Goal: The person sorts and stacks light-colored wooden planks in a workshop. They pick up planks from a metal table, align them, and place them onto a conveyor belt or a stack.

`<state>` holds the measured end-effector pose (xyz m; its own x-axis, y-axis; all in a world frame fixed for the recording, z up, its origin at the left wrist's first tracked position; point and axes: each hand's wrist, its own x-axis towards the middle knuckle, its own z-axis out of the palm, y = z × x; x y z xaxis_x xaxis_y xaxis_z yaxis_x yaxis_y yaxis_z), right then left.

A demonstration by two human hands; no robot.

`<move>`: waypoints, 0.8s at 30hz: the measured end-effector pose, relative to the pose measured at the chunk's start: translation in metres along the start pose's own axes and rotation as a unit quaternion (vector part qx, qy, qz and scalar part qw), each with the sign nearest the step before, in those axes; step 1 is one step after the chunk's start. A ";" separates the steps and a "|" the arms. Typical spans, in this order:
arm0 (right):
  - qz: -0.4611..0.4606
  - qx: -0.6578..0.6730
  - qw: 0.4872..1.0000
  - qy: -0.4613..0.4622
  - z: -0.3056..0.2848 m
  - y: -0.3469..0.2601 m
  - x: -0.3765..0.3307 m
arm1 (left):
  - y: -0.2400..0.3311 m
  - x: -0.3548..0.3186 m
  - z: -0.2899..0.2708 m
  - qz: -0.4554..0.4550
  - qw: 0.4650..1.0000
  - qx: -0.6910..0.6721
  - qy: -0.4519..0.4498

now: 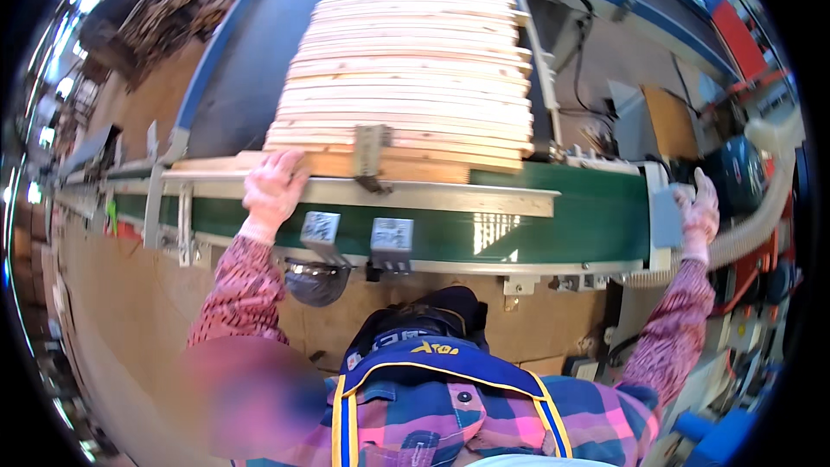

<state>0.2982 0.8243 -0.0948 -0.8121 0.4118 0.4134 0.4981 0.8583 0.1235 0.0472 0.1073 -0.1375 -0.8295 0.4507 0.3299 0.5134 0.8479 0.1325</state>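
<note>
My left hand [275, 186], in a pale pink glove, reaches over the metal guide rail [432, 195]. Its fingers bend down onto the front wooden strip [203, 175], which lies along the rail. Behind that strip, a long row of light wooden strips [406, 78] is packed side by side on the dark feed table. At the right end of the green conveyor belt [571, 207], my right hand [699, 207], gloved alike, rests against a light blue box [667, 216]. Its fingers stretch upward and apart, holding nothing. A metal bracket [369, 156] stands over the front strips.
Two metal blocks [392, 235] and a dark rounded object [316, 283] sit at the conveyor's near edge. A ribbed hose [743, 246] curves past my right hand, near a dark motor [735, 175]. Scrap wood [164, 13] is heaped at the far left.
</note>
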 end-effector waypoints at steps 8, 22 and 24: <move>-0.077 0.028 0.932 -0.352 -0.022 -0.342 0.025 | 0.010 0.073 0.063 0.062 0.994 0.033 -0.082; -0.029 0.092 0.950 -0.296 0.015 -0.352 0.035 | -0.032 0.109 0.070 0.298 0.953 -0.043 0.040; -0.032 0.113 0.949 -0.293 0.013 -0.347 0.042 | -0.033 0.117 0.073 0.307 0.950 -0.044 0.041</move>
<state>0.0868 0.5474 -0.1316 -0.9008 0.3996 -0.1700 0.4182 0.9037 -0.0920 -0.0826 0.1519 -0.1715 -0.3492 0.8268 0.4409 0.9143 0.4037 -0.0330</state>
